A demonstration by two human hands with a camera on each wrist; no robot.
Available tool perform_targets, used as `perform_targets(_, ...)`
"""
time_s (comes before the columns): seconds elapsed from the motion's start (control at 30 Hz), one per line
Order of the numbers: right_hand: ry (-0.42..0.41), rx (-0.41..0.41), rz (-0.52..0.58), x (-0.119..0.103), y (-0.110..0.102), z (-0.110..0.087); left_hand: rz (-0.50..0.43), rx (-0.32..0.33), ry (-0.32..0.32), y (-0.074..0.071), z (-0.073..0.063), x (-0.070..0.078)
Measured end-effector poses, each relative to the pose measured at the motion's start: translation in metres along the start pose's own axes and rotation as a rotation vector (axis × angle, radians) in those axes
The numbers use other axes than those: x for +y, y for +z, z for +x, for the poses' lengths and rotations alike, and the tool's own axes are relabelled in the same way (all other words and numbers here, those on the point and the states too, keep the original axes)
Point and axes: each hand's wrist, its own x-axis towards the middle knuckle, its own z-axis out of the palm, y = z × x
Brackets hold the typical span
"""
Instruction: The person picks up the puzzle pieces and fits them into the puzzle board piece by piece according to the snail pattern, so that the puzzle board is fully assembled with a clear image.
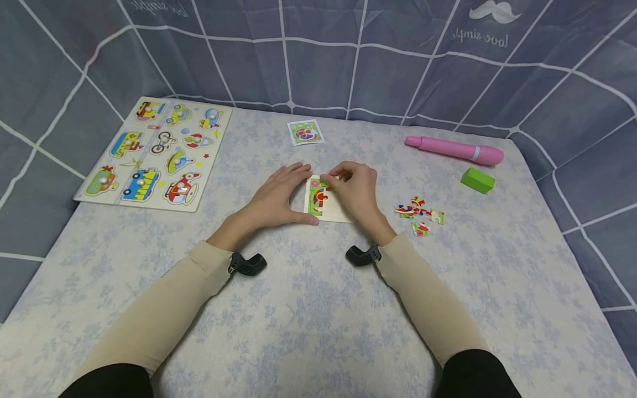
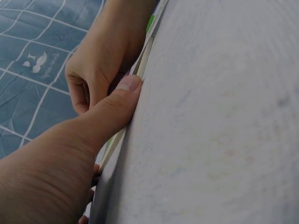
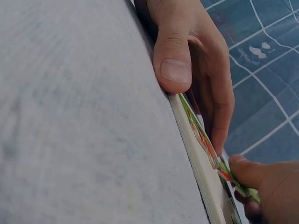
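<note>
A small wooden jigsaw tray lies flat before me, with printed pieces fitted along its left side. My left hand holds it at the left, thumb along the near edge and fingers at the far edge. Over the tray's far part, my right hand pinches a green puzzle piece between thumb and fingers, right beside the fitted pieces. Most of that piece is hidden by the fingers in the head view. Several loose puzzle pieces lie in a pile right of the right hand.
Beyond the tray lies a small picture card. A vehicle peg puzzle board takes up the far left of the table. At the far right are a pink marker-shaped stick and a green block. A grey checked curtain borders the table.
</note>
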Motion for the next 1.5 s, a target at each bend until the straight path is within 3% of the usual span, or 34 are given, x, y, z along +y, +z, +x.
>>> perform_targets(0.13, -0.037, -0.015, -0.05, 0.0, -0.001, 0.0, -0.003, -0.003, -0.002, -0.001, -0.001, 0.001)
perform_targets(0.3, -0.045, -0.072, -0.034, 0.001, -0.014, 0.0, 0.0, -0.008, 0.002, 0.001, 0.0, 0.001)
perform_targets(0.6, -0.089, -0.349, -0.058, 0.017, -0.049, -0.007, -0.005, -0.02, -0.019, -0.001, -0.001, 0.003)
perform_targets(1.03, -0.16, -0.277, -0.099, 0.019, -0.045, -0.011, -0.009, -0.005, -0.008, -0.001, -0.002, 0.004)
perform_targets(1.3, -0.114, -0.234, -0.138, 0.011, -0.041, -0.015, -0.001, -0.001, -0.003, -0.001, 0.0, 0.002)
perform_targets(1.5, -0.184, -0.215, -0.159, 0.011, -0.04, -0.016, -0.003, -0.003, -0.006, -0.001, -0.001, 0.002)
